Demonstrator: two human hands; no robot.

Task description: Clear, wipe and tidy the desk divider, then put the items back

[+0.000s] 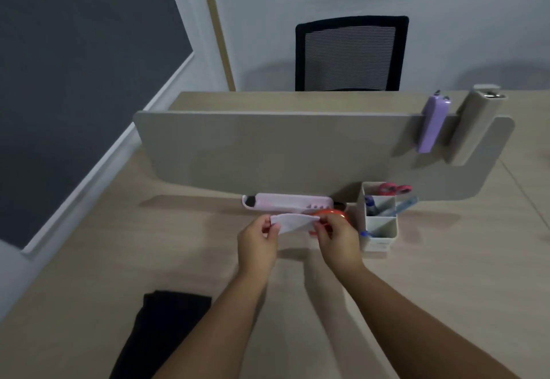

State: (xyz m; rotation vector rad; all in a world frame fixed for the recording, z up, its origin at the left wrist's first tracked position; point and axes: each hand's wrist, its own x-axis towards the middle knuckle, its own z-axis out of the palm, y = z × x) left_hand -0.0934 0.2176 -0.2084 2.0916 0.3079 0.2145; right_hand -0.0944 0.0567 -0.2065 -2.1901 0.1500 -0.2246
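Note:
A beige desk divider (268, 152) stands across the wooden desk (148, 247). Just in front of it, above the desk, my left hand (257, 246) and my right hand (337, 241) each pinch one end of a small white wipe (293, 222), holding it stretched between them. A purple stapler-like item (431, 124) hangs on the divider's top right. At the divider's foot lies a pink case (287, 201). An orange round item (334, 214) is partly hidden behind my right hand.
A white pen holder (381, 229) with pens and pink-handled scissors (394, 189) stands right of my hands. A beige clamp bracket (473, 122) grips the divider's right end. A black cloth (160, 331) lies at the desk's near edge. A black mesh chair (349, 54) stands behind the divider.

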